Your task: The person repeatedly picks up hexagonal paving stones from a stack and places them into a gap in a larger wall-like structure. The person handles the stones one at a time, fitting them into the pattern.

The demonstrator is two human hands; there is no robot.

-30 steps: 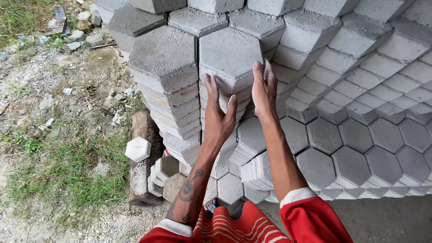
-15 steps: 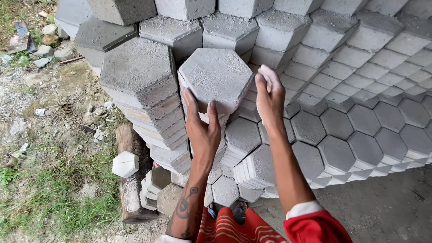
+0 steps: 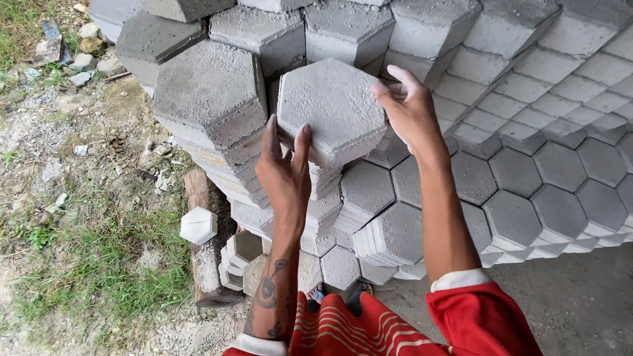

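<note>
**At centre frame: one hexagonal paver gripped in two hands over the stack**

Above the stacked columns, one grey hexagonal paver (image 3: pixel 331 109) held flat, top face up, tilted a little toward the camera. Left hand (image 3: pixel 285 173) at the block's 7 o'clock edge, fingers (image 3: pixel 271 135) hooked up over the rim, palm under for support. Right hand (image 3: pixel 410 112) at 3 o'clock, fingers spread and wrapped around the far side edge. Both closed on the block, opposite edges, likely because of weight and width: too broad for a one-hand grip. Underside contact hidden, so whether lifted clear or resting on the column below cannot be told.

Counts: 1 paver in hand; 2 hands, both the wearer's own; no other person visible. Paver stack (image 3: pixel 501 151) fills 12 to 4 o'clock, blocks in leaning rows, too many to count, roughly five top faces clear along the back row. Tallest neighbour column (image 3: pixel 210 99) just beside the held block at 9 o'clock. One small white hexagonal block (image 3: pixel 198 225) at 8 o'clock, against one wooden log (image 3: pixel 204 264) propping the stack base. Grass and rubble (image 3: pixel 79 198) at 9 o'clock. Red striped shirt (image 3: pixel 369 329) at 6 o'clock.
</note>
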